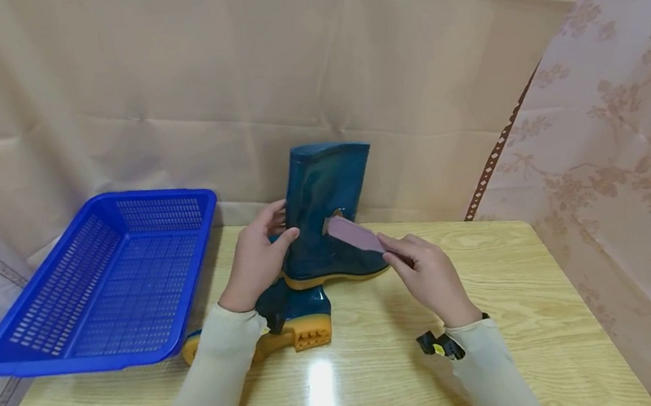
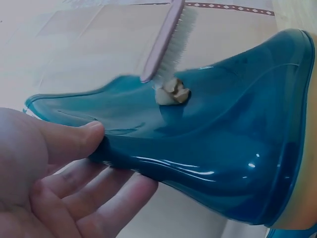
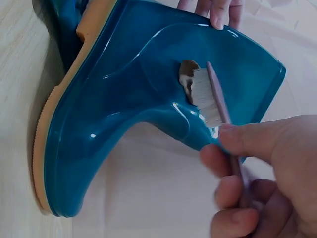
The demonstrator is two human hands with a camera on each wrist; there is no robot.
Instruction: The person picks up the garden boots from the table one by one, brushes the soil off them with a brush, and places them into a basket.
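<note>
A dark blue-green rubber boot (image 1: 323, 183) with a yellow-orange sole stands upright on the table. My left hand (image 1: 259, 253) grips the back of its shaft, thumb on the near side and fingers behind, as the left wrist view also shows. In my right hand (image 1: 428, 275) is a pinkish-purple brush (image 1: 355, 234), held by its handle. White bristles (image 3: 204, 96) touch a brownish-white smear (image 3: 187, 79) on the boot near the ankle. Beneath my left wrist a second boot (image 1: 306, 302) lies on its side, its sole toward me and partly hidden by my sleeve.
A blue plastic basket (image 1: 192, 296) with slotted walls stands at the left of the wooden table (image 1: 390, 368). A beige cloth (image 1: 217, 75) hangs behind the table, and a flowered cloth (image 1: 625, 165) hangs at the right.
</note>
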